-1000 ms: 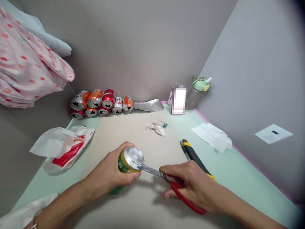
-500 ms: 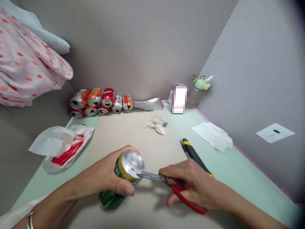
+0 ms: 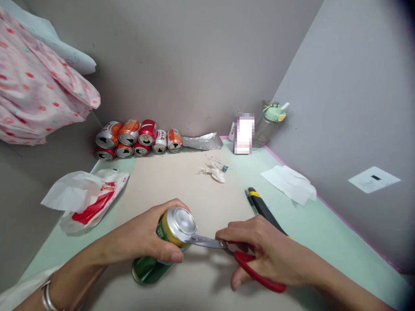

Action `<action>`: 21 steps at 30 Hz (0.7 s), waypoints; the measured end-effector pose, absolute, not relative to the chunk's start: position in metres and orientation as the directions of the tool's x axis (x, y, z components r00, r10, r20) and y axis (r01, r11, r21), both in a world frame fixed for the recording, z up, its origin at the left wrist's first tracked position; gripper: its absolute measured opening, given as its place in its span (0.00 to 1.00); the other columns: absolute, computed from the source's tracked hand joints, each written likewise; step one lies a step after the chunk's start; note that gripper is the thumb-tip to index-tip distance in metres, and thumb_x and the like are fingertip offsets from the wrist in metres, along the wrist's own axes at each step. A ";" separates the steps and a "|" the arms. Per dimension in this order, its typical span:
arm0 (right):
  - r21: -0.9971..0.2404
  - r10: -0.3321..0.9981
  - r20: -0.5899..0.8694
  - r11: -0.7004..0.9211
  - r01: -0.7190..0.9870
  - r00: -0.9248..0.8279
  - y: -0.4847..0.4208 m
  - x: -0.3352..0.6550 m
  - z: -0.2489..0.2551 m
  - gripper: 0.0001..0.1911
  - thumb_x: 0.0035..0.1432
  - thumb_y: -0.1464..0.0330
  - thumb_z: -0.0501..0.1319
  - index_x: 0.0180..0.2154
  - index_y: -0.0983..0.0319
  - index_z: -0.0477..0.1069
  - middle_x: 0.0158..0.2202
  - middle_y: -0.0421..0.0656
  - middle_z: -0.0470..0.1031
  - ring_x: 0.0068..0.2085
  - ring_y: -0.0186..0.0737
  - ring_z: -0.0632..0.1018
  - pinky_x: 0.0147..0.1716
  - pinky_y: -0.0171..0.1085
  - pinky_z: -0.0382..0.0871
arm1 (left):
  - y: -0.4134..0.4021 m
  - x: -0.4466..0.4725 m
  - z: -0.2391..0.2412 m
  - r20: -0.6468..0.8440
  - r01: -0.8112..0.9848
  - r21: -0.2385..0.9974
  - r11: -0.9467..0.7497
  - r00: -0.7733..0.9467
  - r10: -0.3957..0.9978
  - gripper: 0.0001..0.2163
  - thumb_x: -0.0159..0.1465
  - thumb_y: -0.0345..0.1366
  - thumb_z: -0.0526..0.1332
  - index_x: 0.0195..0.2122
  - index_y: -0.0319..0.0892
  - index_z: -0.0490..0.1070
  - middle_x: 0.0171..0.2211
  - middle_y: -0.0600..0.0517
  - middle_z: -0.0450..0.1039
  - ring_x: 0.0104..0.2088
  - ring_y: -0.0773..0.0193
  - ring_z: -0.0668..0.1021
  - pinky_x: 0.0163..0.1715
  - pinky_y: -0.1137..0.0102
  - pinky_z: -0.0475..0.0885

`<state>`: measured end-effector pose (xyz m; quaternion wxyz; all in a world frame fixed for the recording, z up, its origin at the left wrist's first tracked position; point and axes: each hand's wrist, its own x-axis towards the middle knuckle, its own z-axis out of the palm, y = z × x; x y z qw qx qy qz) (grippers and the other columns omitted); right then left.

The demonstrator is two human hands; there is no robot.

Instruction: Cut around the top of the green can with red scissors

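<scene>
A left hand [image 3: 145, 244] kept its grip closed round a can [image 3: 168, 237] lying tilted near the front edge of the board [image 3: 168, 181] on the worktop [image 3: 324, 233], while the right hand [image 3: 266, 255], also at the board's front edge, gripped scissors [image 3: 241, 260] tight, blade tips touching the can's silver end.

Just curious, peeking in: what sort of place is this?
Probably a home craft corner: empty drink cans stacked against the wall, pink floral cloth at the left, and the left hand holding a green can against red scissors in the right hand.
</scene>
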<state>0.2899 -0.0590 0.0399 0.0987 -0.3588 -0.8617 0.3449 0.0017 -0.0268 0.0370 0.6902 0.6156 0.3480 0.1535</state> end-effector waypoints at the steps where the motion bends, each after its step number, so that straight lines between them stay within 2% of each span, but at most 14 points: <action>1: -0.675 0.683 -0.081 0.498 0.544 -0.726 -0.059 0.290 0.040 0.23 0.55 0.46 0.67 0.32 0.59 0.69 0.27 0.33 0.65 0.27 0.32 0.63 0.27 0.31 0.55 | -0.027 0.002 0.037 -0.293 0.213 0.956 0.202 0.715 0.635 0.24 0.52 0.42 0.75 0.46 0.45 0.67 0.34 0.58 0.68 0.33 0.66 0.68 0.31 0.74 0.62; 5: -0.701 0.666 -0.085 0.489 0.519 -0.741 -0.058 0.290 0.039 0.22 0.56 0.48 0.68 0.31 0.59 0.67 0.26 0.32 0.62 0.27 0.32 0.61 0.27 0.31 0.54 | -0.028 0.002 0.040 -0.300 0.222 0.954 0.202 0.729 0.615 0.24 0.52 0.43 0.74 0.45 0.45 0.67 0.34 0.58 0.68 0.33 0.66 0.68 0.31 0.74 0.62; 11: -0.679 0.691 -0.050 0.506 0.531 -0.722 -0.058 0.291 0.035 0.20 0.57 0.50 0.68 0.37 0.59 0.70 0.29 0.33 0.65 0.28 0.32 0.63 0.29 0.32 0.54 | -0.031 0.005 0.046 -0.315 0.311 0.940 0.139 0.637 0.704 0.21 0.55 0.42 0.72 0.45 0.44 0.66 0.34 0.57 0.68 0.35 0.65 0.68 0.34 0.72 0.63; 16: -0.697 0.671 -0.082 0.490 0.523 -0.737 -0.057 0.291 0.035 0.21 0.57 0.49 0.67 0.32 0.59 0.67 0.26 0.33 0.61 0.27 0.33 0.60 0.27 0.31 0.54 | -0.029 0.003 0.041 -0.273 0.259 0.958 0.124 0.690 0.670 0.22 0.54 0.43 0.73 0.45 0.44 0.66 0.34 0.58 0.67 0.33 0.66 0.67 0.32 0.73 0.62; 21: -0.683 0.688 -0.058 0.501 0.532 -0.723 -0.056 0.291 0.034 0.22 0.58 0.47 0.65 0.38 0.59 0.71 0.28 0.34 0.65 0.28 0.33 0.63 0.28 0.32 0.54 | -0.028 0.003 0.039 -0.291 0.297 0.948 0.119 0.646 0.706 0.23 0.55 0.43 0.73 0.47 0.45 0.66 0.35 0.58 0.68 0.34 0.66 0.68 0.33 0.73 0.63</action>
